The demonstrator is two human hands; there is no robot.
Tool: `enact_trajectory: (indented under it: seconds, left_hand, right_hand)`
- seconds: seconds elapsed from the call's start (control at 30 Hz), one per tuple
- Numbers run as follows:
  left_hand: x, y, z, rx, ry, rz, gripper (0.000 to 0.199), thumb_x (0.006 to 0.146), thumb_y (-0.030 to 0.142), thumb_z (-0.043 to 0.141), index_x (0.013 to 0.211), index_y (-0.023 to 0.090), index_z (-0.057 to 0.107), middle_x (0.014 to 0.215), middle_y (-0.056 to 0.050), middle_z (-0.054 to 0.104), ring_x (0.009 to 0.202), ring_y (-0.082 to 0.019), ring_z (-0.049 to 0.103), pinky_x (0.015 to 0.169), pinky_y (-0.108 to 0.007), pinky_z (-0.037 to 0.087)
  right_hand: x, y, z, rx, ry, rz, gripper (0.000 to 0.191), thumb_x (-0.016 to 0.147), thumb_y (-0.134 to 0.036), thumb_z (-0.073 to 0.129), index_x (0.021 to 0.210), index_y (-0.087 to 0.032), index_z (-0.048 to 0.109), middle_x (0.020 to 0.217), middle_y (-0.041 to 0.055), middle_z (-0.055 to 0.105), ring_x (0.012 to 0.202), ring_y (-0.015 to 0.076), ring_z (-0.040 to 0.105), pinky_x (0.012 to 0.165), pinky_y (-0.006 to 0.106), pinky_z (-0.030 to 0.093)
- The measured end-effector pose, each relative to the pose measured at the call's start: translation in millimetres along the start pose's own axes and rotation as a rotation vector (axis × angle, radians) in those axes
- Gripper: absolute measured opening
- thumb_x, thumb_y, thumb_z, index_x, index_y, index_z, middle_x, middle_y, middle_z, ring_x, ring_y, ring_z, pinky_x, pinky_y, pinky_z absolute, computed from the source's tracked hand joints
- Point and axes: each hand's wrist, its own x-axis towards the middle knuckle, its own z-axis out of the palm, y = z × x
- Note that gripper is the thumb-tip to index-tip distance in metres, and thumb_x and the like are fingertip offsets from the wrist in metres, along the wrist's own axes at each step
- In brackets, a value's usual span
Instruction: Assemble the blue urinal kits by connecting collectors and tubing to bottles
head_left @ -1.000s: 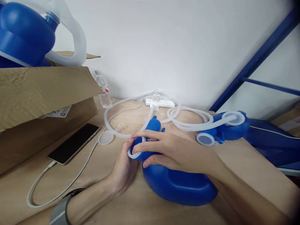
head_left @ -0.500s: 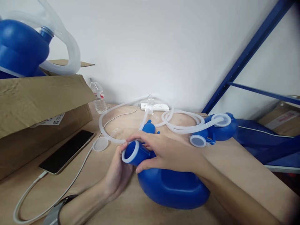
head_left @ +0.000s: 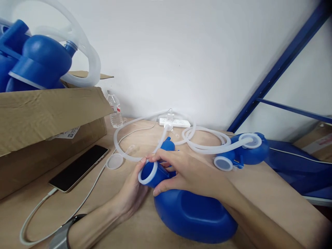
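Note:
A blue plastic bottle lies on its side on the wooden table, its wide mouth facing me with a white ring around the rim. My left hand is closed round the left side of the mouth, thumb at the top of the ring. From the right, my right hand wraps over the bottle's neck, its fingertips by the ring and its thumb on the neck's lower side. A round translucent cap lies left of the hands, near a white tube.
A cardboard box holding blue bottles stands at left, beside a phone on a white cable. Behind are a water bottle and a power strip. Another blue bottle with coiled tubing lies at right, near a blue rack.
The whole view has shifted, so things sit slightly lower and further right, and more of the box's blue bottles shows. Both hands keep their places on the bottle.

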Motion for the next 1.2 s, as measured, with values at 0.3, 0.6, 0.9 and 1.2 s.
enact_trajectory:
  seconds: [0.3,0.6,0.9,1.2]
  left_hand:
    - [-0.7,-3.2,0.1,0.015,-0.007,-0.007,0.053,0.082,0.063,0.079,0.111,0.019,0.078,0.113,-0.01,0.081,0.125,-0.035,0.067,0.115,-0.047,0.047]
    - [11.7,14.2,-22.5,0.629,0.103,0.248,0.044,0.092,0.061,0.063,0.098,0.019,0.079,0.103,-0.011,0.079,0.105,-0.032,0.069,0.096,-0.041,0.051]
    - [28.0,59.1,-60.2,2.126,0.088,0.611,0.035,0.093,0.022,0.05,0.121,0.018,0.072,0.133,-0.022,0.064,0.126,-0.04,0.057,0.1,-0.053,0.046]
    - [5.5,80.0,-122.2,1.389,0.276,0.578,0.032,0.072,0.04,0.08,0.101,0.028,0.078,0.096,-0.007,0.071,0.118,-0.047,0.058,0.097,-0.045,0.042]
  right_hand:
    - [1.6,3.4,0.6,0.036,0.011,0.005,0.057,0.075,-0.044,0.093,0.122,-0.025,0.066,0.108,0.0016,0.076,0.096,0.02,0.073,0.084,0.031,0.058]
    - [-13.3,2.7,-25.3,-0.09,-0.13,0.081,0.056,0.082,-0.041,0.087,0.131,-0.026,0.064,0.12,0.0041,0.071,0.102,0.0206,0.069,0.087,0.034,0.059]
    - [-37.0,25.1,-72.0,-0.089,-0.173,0.251,0.067,0.077,-0.052,0.087,0.134,-0.026,0.065,0.132,0.0053,0.069,0.118,0.0264,0.067,0.105,0.042,0.054]
    - [-34.0,42.4,-69.5,-0.088,-0.268,0.269,0.099,0.069,-0.056,0.09,0.156,-0.029,0.051,0.155,0.0068,0.059,0.13,0.0308,0.064,0.11,0.039,0.051]
